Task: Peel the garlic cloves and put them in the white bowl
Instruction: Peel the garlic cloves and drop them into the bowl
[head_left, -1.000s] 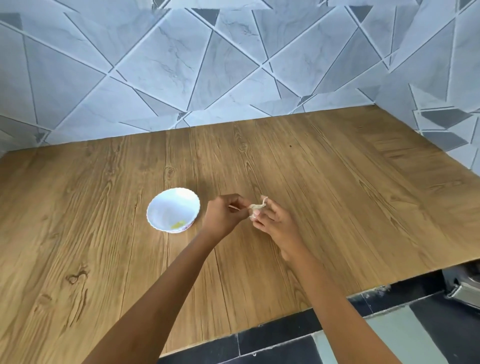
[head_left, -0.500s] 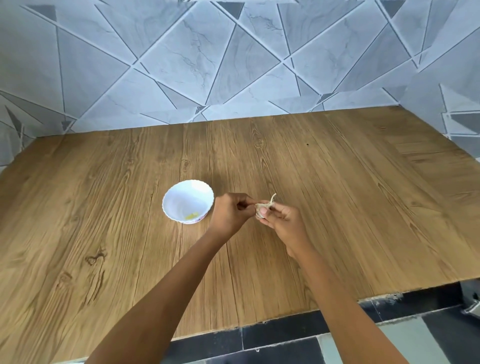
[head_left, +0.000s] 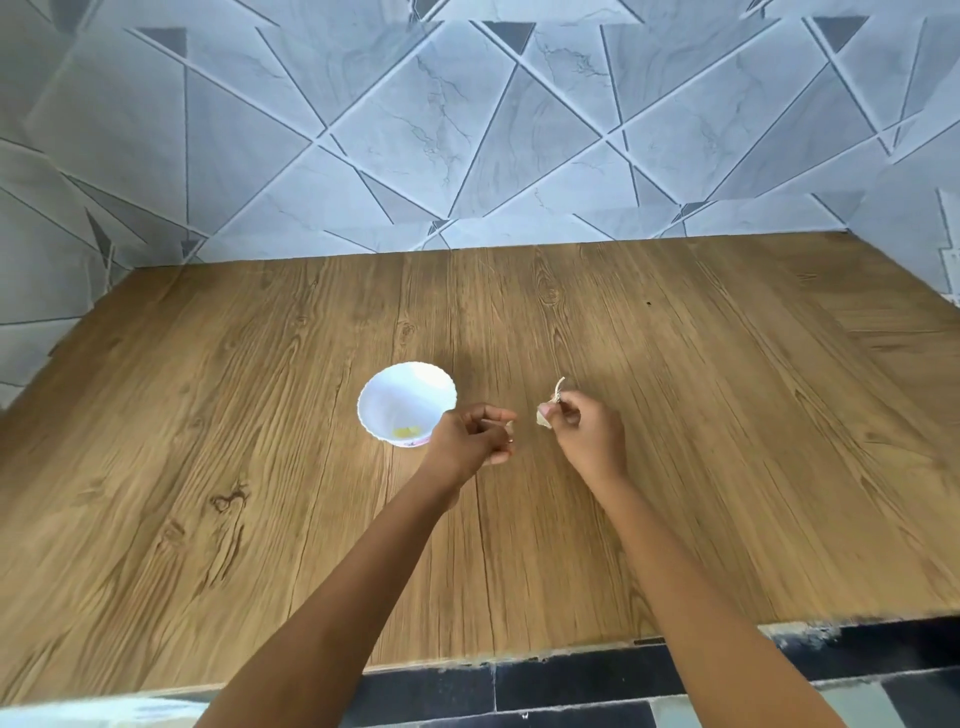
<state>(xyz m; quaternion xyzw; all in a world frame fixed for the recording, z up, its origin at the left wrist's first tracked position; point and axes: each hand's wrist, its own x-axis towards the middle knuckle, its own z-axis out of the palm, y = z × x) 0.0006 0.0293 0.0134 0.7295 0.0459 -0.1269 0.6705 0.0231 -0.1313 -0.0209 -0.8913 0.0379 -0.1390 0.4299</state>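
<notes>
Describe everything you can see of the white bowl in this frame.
The white bowl is small and round with a scalloped rim, and looks smooth and glossy. It stands upright on the wooden table, left of centre. A few pale yellow pieces lie at its bottom; the rest of the inside is bare. A pinkish mark shows low on its outer wall. The left hand is close beside its near right side; whether they touch cannot be told.

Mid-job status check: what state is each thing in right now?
Scalloped white bowl: upright, a few yellowish pieces inside.
Papery-skinned garlic clove: pinched in right hand, skin curl sticking up.
Left hand: fingers curled, apart from the clove; holding anything unclear.
</notes>
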